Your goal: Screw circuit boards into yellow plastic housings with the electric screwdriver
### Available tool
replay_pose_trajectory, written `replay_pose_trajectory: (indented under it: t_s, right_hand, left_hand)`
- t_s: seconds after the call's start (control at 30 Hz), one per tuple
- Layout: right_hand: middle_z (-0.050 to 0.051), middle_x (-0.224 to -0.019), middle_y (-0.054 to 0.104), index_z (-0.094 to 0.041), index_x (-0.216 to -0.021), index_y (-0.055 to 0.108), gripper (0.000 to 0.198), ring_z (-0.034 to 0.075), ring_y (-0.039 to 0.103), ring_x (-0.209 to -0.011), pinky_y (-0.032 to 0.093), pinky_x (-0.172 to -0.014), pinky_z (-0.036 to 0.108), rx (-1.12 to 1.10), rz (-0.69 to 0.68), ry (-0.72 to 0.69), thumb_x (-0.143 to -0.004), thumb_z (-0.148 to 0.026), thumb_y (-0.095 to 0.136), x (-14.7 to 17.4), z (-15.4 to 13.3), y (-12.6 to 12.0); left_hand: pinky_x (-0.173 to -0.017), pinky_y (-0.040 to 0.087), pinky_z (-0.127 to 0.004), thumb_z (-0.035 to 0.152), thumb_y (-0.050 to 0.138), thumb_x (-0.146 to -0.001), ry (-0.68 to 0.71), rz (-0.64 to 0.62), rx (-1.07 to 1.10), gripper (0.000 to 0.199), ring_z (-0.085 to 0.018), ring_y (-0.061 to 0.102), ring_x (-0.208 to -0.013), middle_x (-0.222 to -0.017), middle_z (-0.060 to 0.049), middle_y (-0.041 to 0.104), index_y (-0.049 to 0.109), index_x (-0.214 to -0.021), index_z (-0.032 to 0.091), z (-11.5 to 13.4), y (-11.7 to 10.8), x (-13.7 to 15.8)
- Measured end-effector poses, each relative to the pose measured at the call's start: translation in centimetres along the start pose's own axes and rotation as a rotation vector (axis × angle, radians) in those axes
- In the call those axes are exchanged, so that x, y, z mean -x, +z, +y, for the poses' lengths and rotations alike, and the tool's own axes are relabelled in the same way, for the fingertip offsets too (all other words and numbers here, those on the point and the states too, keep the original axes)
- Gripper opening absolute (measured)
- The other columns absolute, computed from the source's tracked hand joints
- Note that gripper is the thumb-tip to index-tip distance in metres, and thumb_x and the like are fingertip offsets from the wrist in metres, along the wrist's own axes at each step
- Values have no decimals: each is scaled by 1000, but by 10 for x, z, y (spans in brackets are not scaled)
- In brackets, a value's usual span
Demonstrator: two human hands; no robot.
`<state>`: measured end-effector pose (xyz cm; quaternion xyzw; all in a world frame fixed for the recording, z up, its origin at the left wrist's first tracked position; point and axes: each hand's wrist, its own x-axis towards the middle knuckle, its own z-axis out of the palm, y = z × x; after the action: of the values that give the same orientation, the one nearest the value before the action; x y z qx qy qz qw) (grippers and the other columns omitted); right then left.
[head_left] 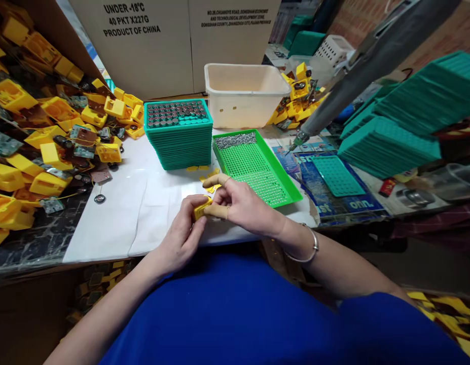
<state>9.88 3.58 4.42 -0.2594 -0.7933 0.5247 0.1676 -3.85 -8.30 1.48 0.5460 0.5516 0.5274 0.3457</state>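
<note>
Low over the white work surface, my left hand (181, 230) grips a small yellow plastic housing (202, 208) between thumb and fingers. My right hand (244, 203) meets it from the other side, its thumb and a bent finger closed at the housing's edge while the index finger arches above. Tan finger covers sit on the right thumb and index finger. The inside of the housing is hidden by my fingers. Just behind the hands lie small flat yellow pieces (210, 178). A bright green perforated tray (284, 177) with many small metal screws (237, 139) is beside my right hand.
A stack of teal trays (179, 147) holding round dark parts stands behind my hands, near a translucent bin (246, 109). Yellow housings with circuit boards (56, 154) pile up at left. An electric screwdriver (333, 86) hangs at right, by more teal trays (390, 147).
</note>
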Motion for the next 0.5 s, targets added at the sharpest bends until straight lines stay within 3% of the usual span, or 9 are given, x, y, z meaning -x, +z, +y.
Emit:
replay_pose_trajectory:
  t_s: [0.13, 0.27, 0.43, 0.5]
  right_hand:
    - [-8, -57, 51, -15, -98, 65, 19, 7, 44, -55, 32, -59, 22, 243, -126, 10, -82, -23, 69, -2, -3, -7]
    - [-7, -57, 50, -14, -103, 63, 25, 8, 42, -54, 29, -59, 23, 393, -57, -32, -85, -30, 68, 3, -1, 0]
    - [1, -66, 62, -14, -108, 63, 35, 14, 54, -61, 32, -59, 25, 623, -51, -33, -89, -43, 61, 15, 3, 7]
    - [4, -74, 67, -14, -107, 63, 37, 16, 60, -67, 39, -62, 27, 665, -50, -128, -90, -47, 58, 20, 3, -2]
  left_hand:
    - [-95, 43, -36, 14, 60, -84, -9, -52, 28, 30, -22, 55, -105, -109, -7, 59, 57, -112, 24, 0, -3, -1]
    - [-95, 45, -37, 12, 61, -83, 9, -118, 19, 31, -24, 56, -106, -109, -7, 61, 59, -112, 24, -5, -9, -5]
    - [-96, 46, -35, 11, 61, -84, 38, -179, 31, 32, -23, 57, -108, -109, -6, 62, 62, -112, 26, -9, -9, -6]
    - [-96, 46, -34, 14, 61, -86, -7, -194, 56, 29, -21, 58, -107, -108, -6, 63, 62, -113, 26, -7, -5, -5]
